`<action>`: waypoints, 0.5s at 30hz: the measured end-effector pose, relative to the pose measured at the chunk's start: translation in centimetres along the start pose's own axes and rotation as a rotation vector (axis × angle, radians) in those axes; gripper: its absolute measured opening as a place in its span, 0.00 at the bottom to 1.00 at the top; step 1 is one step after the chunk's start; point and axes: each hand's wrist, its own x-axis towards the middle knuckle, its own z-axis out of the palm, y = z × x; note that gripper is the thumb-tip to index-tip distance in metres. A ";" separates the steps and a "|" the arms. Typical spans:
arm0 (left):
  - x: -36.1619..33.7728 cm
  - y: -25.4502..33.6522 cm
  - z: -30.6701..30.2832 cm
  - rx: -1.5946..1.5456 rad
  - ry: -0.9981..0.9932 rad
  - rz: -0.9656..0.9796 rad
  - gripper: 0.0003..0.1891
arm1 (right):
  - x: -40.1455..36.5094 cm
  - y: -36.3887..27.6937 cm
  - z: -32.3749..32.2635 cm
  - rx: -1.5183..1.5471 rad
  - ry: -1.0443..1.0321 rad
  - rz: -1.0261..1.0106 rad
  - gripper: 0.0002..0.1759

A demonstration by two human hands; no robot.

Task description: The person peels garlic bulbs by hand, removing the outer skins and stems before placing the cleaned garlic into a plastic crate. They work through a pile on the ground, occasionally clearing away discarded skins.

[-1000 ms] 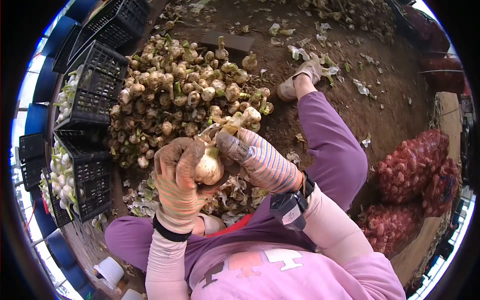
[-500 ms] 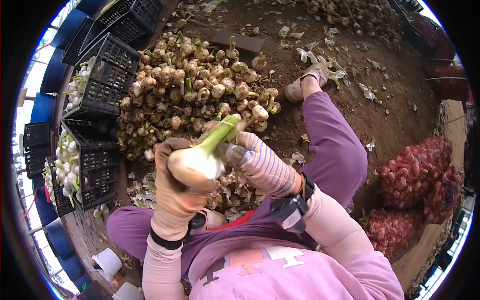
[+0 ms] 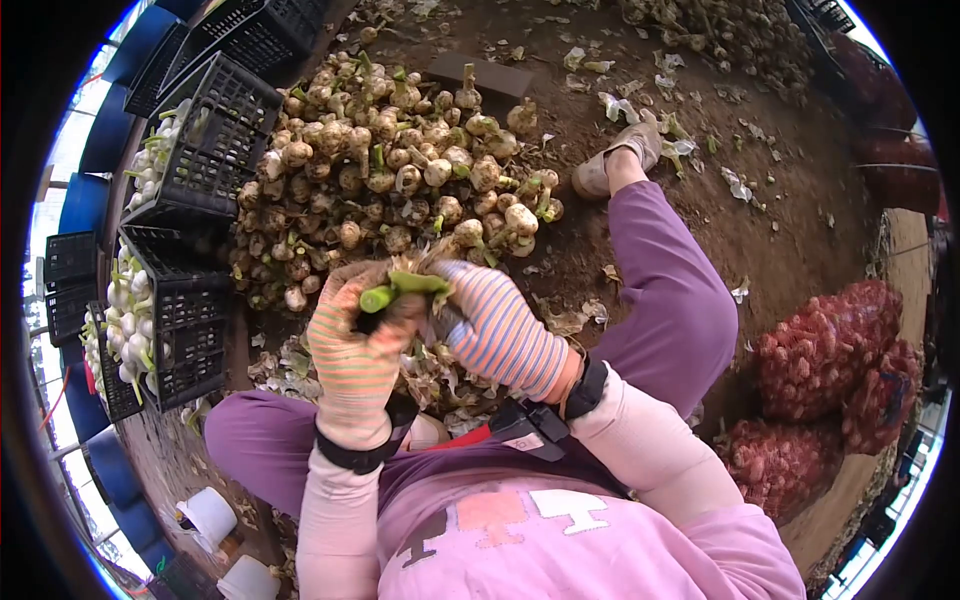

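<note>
Both hands meet above my lap in striped work gloves. My left hand (image 3: 360, 345) is wrapped round a garlic plant whose green stem (image 3: 400, 288) points up between the hands; its bulb is hidden. My right hand (image 3: 500, 325) is closed at the stem's right side, on brown and green outer leaves that look torn or loose. Just beyond the hands lies a large pile of soil-covered garlic bulbs (image 3: 350, 180). Peeled husks (image 3: 450, 385) are scattered beneath the hands.
Black crates (image 3: 215, 145) with white peeled garlic (image 3: 130, 320) stand at the left. Red mesh sacks (image 3: 825, 350) lie at the right. A dark board (image 3: 480, 75) lies behind the pile. White containers (image 3: 210, 517) are at the lower left, and a shoe (image 3: 592, 178) rests on the soil.
The white bulb that showed in my left hand is now hidden, and the stem has turned toward the camera. My right hand has rotated, fingers now over the leaves.
</note>
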 end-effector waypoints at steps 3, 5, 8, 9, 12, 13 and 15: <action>0.7 -1.7 -1.0 0.173 0.116 0.139 0.10 | -0.2 1.2 0.8 0.355 0.128 0.015 0.17; 0.0 -0.1 -0.4 -0.050 0.197 -0.121 0.12 | -0.1 0.6 -0.5 1.042 0.151 0.321 0.17; 0.0 0.6 0.2 -0.236 -0.029 -0.043 0.18 | 1.1 1.3 -0.5 0.883 0.127 0.287 0.16; 0.5 -0.5 -0.6 -0.342 -0.238 0.002 0.20 | 1.1 1.7 -0.5 0.685 0.093 0.329 0.15; 0.6 -0.2 -0.3 -0.502 -0.165 -0.035 0.19 | 0.8 3.0 1.1 0.139 -0.054 0.156 0.14; 0.5 0.2 -0.6 0.034 -0.076 0.191 0.18 | 0.6 1.2 0.3 0.167 -0.258 0.166 0.14; 0.5 0.3 -3.0 0.730 0.078 0.199 0.20 | -0.2 0.3 -0.4 0.237 -0.545 0.044 0.15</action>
